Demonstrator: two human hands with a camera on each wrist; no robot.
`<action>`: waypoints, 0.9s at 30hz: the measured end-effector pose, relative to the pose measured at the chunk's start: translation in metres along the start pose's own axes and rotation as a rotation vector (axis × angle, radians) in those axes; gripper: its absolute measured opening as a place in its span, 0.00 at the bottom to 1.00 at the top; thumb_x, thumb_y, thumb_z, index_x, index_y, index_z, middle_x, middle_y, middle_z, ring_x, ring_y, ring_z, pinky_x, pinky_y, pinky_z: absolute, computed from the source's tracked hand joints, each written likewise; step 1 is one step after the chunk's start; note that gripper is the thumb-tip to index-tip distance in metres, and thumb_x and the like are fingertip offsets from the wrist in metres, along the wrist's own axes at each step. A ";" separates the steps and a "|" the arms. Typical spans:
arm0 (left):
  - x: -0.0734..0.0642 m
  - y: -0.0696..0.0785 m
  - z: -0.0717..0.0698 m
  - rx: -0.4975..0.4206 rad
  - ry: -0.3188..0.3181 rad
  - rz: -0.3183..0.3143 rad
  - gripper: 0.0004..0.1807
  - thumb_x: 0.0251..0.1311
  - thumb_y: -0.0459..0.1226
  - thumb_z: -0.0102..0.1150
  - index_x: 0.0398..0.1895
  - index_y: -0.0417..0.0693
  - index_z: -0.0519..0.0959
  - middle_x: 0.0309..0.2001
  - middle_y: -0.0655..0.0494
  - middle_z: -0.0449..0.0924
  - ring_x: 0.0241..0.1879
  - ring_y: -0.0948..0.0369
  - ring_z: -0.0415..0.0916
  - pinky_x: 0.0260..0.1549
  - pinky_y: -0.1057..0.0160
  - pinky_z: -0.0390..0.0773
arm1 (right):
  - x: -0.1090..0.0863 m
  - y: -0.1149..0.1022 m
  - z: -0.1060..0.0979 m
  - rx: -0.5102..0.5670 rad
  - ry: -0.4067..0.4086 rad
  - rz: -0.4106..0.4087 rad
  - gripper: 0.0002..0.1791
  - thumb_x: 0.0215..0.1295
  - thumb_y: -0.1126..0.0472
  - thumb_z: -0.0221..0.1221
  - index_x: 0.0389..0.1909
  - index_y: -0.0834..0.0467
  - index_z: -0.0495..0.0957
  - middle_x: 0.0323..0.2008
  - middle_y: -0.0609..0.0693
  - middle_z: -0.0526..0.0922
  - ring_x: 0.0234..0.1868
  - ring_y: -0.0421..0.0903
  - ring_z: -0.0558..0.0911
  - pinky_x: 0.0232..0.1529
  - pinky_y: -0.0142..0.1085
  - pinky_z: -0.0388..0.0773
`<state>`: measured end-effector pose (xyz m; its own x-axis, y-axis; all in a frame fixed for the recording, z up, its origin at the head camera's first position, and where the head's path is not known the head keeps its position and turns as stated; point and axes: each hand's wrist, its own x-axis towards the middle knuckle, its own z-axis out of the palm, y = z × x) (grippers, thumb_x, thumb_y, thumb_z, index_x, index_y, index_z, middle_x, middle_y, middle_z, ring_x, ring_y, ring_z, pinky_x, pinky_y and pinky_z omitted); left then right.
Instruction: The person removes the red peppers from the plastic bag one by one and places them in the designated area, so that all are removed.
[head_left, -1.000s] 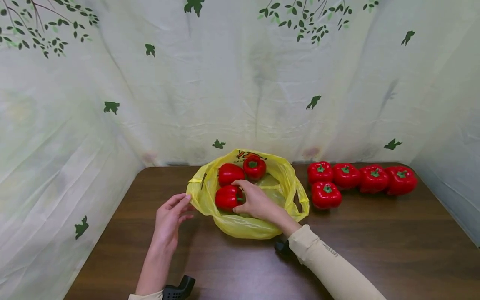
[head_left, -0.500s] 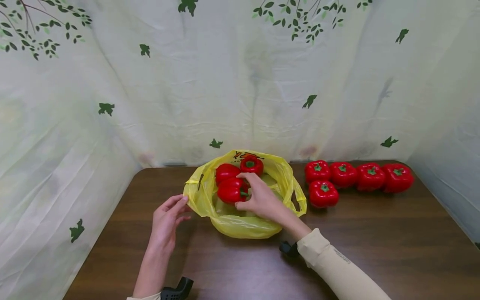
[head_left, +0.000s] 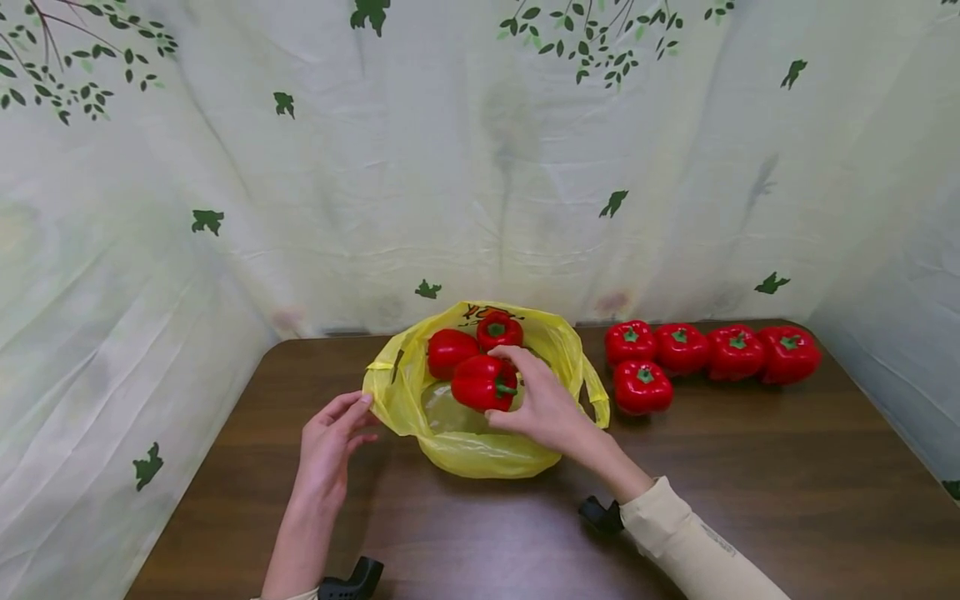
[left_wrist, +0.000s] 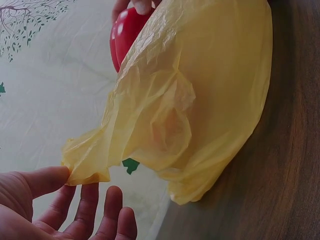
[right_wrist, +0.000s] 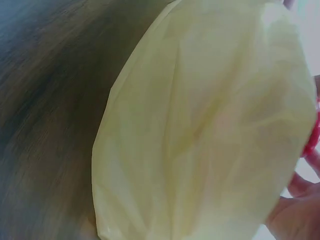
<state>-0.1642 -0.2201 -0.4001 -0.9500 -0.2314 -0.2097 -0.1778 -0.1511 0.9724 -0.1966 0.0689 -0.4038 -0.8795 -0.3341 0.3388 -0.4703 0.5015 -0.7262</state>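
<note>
A yellow plastic bag [head_left: 480,454] stands open on the table. My left hand [head_left: 330,442] pinches its left edge between thumb and fingers, which the left wrist view shows close up at the bag's handle [left_wrist: 87,155]. Over the bag's mouth, my right hand [head_left: 543,404] grips a red bell pepper [head_left: 480,383] with a green stem. In the left wrist view that pepper [left_wrist: 127,35] shows above the rim. Two more red peppers lie inside the bag, one at the left [head_left: 450,352] and one at the back [head_left: 498,331]. The bag hides much of the right wrist view.
Several red bell peppers [head_left: 678,348] form a row at the table's back right, with one pepper [head_left: 642,387] in front of the row's left end. A pale curtain with leaf prints [head_left: 480,167] hangs behind the brown table [head_left: 750,500].
My right hand has raised the pepper from low in the bag and carried it to the right, up to the bag's mouth. My left hand keeps its pinch on the bag's edge.
</note>
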 end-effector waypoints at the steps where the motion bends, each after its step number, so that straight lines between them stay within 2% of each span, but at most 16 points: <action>1: 0.000 0.000 0.000 -0.001 0.000 0.000 0.08 0.64 0.44 0.65 0.38 0.51 0.83 0.37 0.59 0.83 0.37 0.60 0.81 0.39 0.62 0.80 | -0.002 -0.001 -0.002 -0.002 0.004 -0.004 0.39 0.47 0.55 0.72 0.63 0.47 0.68 0.58 0.40 0.72 0.56 0.41 0.71 0.56 0.45 0.74; 7: -0.001 -0.001 -0.001 0.004 0.008 0.002 0.10 0.63 0.45 0.65 0.39 0.49 0.83 0.36 0.59 0.83 0.36 0.60 0.81 0.39 0.62 0.80 | -0.014 -0.004 -0.013 -0.006 0.016 -0.002 0.40 0.47 0.55 0.72 0.64 0.45 0.66 0.58 0.40 0.70 0.55 0.38 0.71 0.52 0.42 0.77; 15: -0.002 0.000 -0.002 0.019 0.016 -0.002 0.11 0.63 0.45 0.65 0.41 0.48 0.83 0.37 0.59 0.83 0.37 0.60 0.81 0.39 0.62 0.80 | -0.028 -0.002 -0.031 0.004 0.073 -0.108 0.40 0.47 0.58 0.71 0.63 0.46 0.67 0.57 0.40 0.70 0.57 0.39 0.70 0.53 0.42 0.76; 18: -0.002 0.000 -0.002 0.021 0.016 -0.001 0.12 0.63 0.46 0.65 0.41 0.48 0.83 0.38 0.59 0.83 0.37 0.60 0.81 0.39 0.62 0.80 | -0.033 -0.001 -0.039 -0.011 0.093 -0.123 0.39 0.46 0.59 0.72 0.63 0.46 0.67 0.57 0.40 0.71 0.57 0.39 0.70 0.53 0.42 0.76; 22: -0.001 0.000 -0.001 0.020 0.010 0.000 0.11 0.63 0.46 0.65 0.41 0.49 0.83 0.37 0.59 0.83 0.37 0.60 0.81 0.39 0.62 0.80 | -0.040 0.000 -0.052 -0.033 0.124 -0.110 0.40 0.45 0.61 0.73 0.61 0.47 0.67 0.56 0.40 0.71 0.56 0.39 0.71 0.51 0.42 0.78; 27: 0.000 0.000 0.000 0.014 0.001 0.000 0.10 0.63 0.45 0.65 0.40 0.49 0.83 0.38 0.59 0.83 0.37 0.60 0.81 0.39 0.62 0.80 | -0.051 0.002 -0.066 -0.052 0.163 -0.046 0.42 0.43 0.61 0.74 0.61 0.49 0.66 0.55 0.41 0.72 0.54 0.39 0.72 0.49 0.43 0.78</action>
<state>-0.1637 -0.2204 -0.3999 -0.9499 -0.2320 -0.2095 -0.1811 -0.1377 0.9738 -0.1578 0.1395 -0.3825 -0.8550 -0.2258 0.4670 -0.5100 0.5305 -0.6771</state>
